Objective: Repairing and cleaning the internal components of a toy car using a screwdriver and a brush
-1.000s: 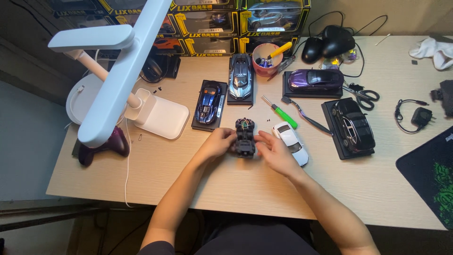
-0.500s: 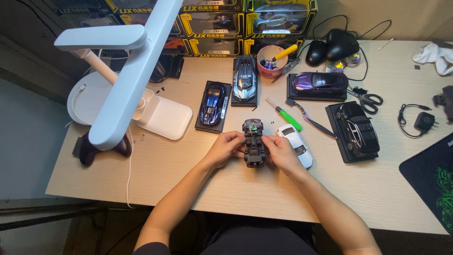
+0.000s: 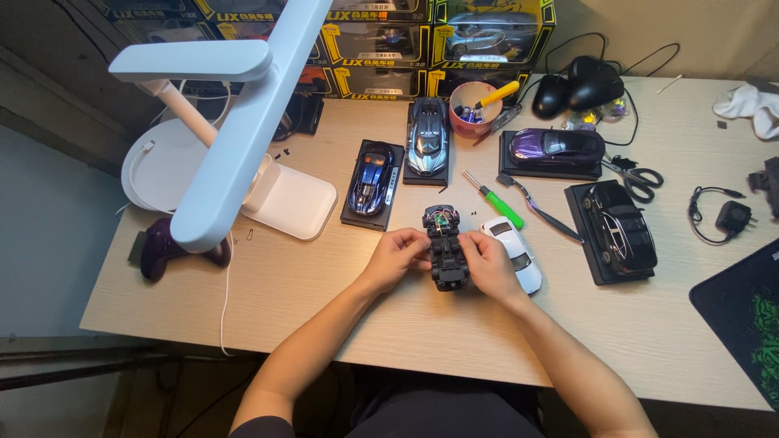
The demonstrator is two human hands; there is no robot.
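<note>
Hidden or unclear: both side edges of the black toy car chassis (image 3: 447, 251) are covered by the fingers, so how far they wrap under it can't be told. Small parts inside its upper end show as coloured specks, too small to identify. Person's upper arms and body cut off at the bottom edge. A dark mat (image 3: 742, 312) is cut off at the right edge, and a white cloth (image 3: 751, 105) at the upper right. The boxes along the top are cropped.

Chassis sits at frame centre, on or just above the table (image 3: 324, 300); contact can't be told. Long axis runs near vertical in the frame, the end with exposed parts toward the top, the other end toward the person.

Left hand (image 3: 396, 258) grips the chassis's left side, fingers curled and pinching its edge. Right hand (image 3: 489, 264) does the same on the right side, fingers closed against it.

White toy car body (image 3: 513, 253) lies just right of the right hand, touching or nearly so. Green-handled screwdriver (image 3: 497, 203) is above it, angled.

Surface: light wood-grain table, cluttered. White desk lamp (image 3: 231, 138) overhangs the upper left. Blue model car (image 3: 372, 180) on a black base is upper left of the chassis. Dark floor shows at left.
</note>
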